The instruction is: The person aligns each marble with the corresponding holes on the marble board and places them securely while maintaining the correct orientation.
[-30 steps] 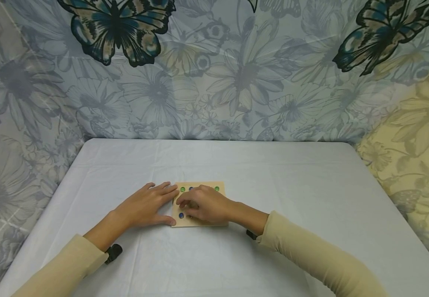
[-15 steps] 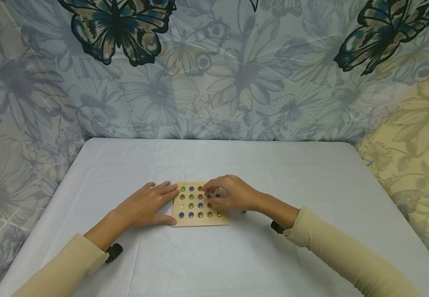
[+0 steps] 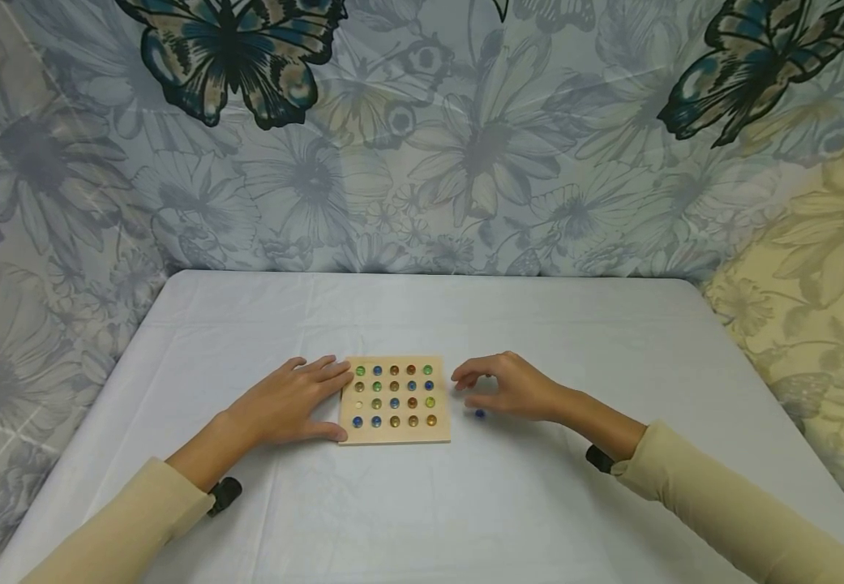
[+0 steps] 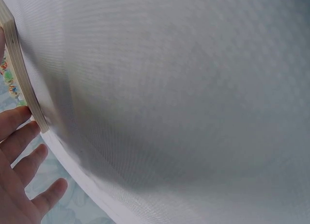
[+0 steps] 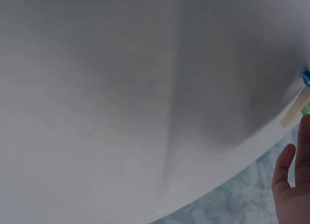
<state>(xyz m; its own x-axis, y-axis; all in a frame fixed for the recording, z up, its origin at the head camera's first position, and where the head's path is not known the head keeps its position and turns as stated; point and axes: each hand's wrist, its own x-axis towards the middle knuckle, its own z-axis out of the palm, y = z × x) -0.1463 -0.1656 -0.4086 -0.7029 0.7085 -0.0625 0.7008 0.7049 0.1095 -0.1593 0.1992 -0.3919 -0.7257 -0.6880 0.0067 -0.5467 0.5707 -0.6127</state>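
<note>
A light wooden board (image 3: 385, 444) with rows of round hollows lies on the table, holding glass marbles (image 3: 394, 403) in blue, green and amber. One pale spot (image 3: 359, 405) in its left column is too small to tell as a clear marble or bare hollow. My left hand (image 3: 279, 410) rests at the board's left edge, fingers spread and thumb at the near corner. In the left wrist view, fingertips touch the board's side (image 4: 22, 73). Just right of the board, my right hand (image 3: 516, 389) hovers with bent fingers apart, holding nothing visible. Below its thumb lies a loose blue marble (image 3: 480, 414).
White cloth covers the table (image 3: 538, 511), whose far edge meets a flowered fabric backdrop (image 3: 480, 162) with printed butterflies. Dark wrist cameras show at both cuffs, such as the left one (image 3: 224, 496).
My right hand has moved right, from over the board to beside it. This uncovers the marbles and the loose blue one. The left hand and board stay nearly still.
</note>
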